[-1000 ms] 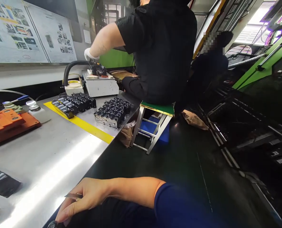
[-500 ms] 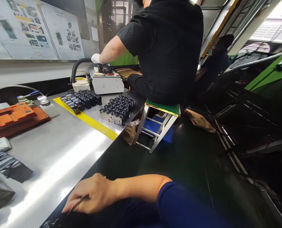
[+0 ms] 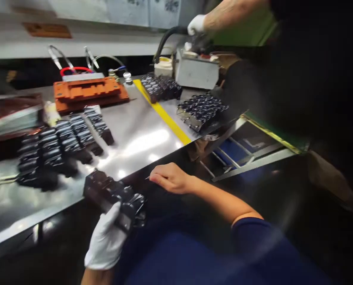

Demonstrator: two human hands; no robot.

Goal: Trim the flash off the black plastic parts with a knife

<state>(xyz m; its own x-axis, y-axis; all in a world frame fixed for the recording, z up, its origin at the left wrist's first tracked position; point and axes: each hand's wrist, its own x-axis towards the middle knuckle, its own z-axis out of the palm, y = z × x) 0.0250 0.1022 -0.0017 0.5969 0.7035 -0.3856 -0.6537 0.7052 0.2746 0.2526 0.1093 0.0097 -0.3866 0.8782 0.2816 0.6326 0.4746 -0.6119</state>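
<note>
My left hand (image 3: 106, 237), in a white glove, is closed around a black ribbed metal part (image 3: 105, 190). The part is held tilted just off the table's front edge, its rounded glossy end towards the right. To the right of it, my bare right hand (image 3: 172, 178) is closed in a fist on a thin metal tool (image 3: 147, 178). Only a small pale tip of the tool shows; its kind is hidden by the fingers. A gap separates the tool from the part. Several similar black ribbed parts (image 3: 66, 136) lie in a row on the metal table (image 3: 128, 118), somewhat blurred.
An orange fixture block (image 3: 90, 93) stands at the back. A yellow tape strip (image 3: 167, 116) crosses the table, with black part stacks (image 3: 203, 107) beyond it. A co-worker's gloved hand (image 3: 196, 24) is over a grey box-shaped machine (image 3: 197, 71). A green-topped stool (image 3: 277, 130) is at right.
My view has swung left and down. My left hand with the black part has come into sight. My right hand, still gripping the thin tool, appears farther right and higher.
</note>
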